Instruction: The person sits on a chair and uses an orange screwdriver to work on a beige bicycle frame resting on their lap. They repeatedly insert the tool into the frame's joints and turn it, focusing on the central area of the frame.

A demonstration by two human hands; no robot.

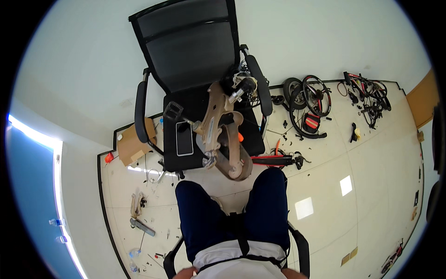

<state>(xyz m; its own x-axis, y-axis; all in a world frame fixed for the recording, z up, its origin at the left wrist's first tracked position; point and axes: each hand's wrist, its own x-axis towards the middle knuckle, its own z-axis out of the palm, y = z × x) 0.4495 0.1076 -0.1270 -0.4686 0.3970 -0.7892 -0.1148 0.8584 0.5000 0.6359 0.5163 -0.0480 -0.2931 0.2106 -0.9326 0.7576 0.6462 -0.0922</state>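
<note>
Only a bit of my left hand or forearm (pixel 185 273) shows at the lower edge, beside my white shirt. On the other side, a sliver of my right hand or forearm (pixel 294 274) comes into view. The fingers of both are out of sight. In front of my knees stands a black mesh office chair (pixel 190 51). Across its seat lies a dusty tan-brown bike part (pixel 214 116) with a long curved cover. A black pedal (pixel 173 110) sticks out to its left, above a smartphone (pixel 184 138). Cables and a dark cylindrical part (pixel 245 87) lie by the right armrest.
Wheels (pixel 317 95) and a bicycle frame (pixel 355 83) lean along the wall at right. A red and black part (pixel 272 160) lies beside the chair. At left are a cardboard box (pixel 134 142), a hammer-like tool (pixel 143 227) and plastic bottles (pixel 134 267). Small parts litter the floor.
</note>
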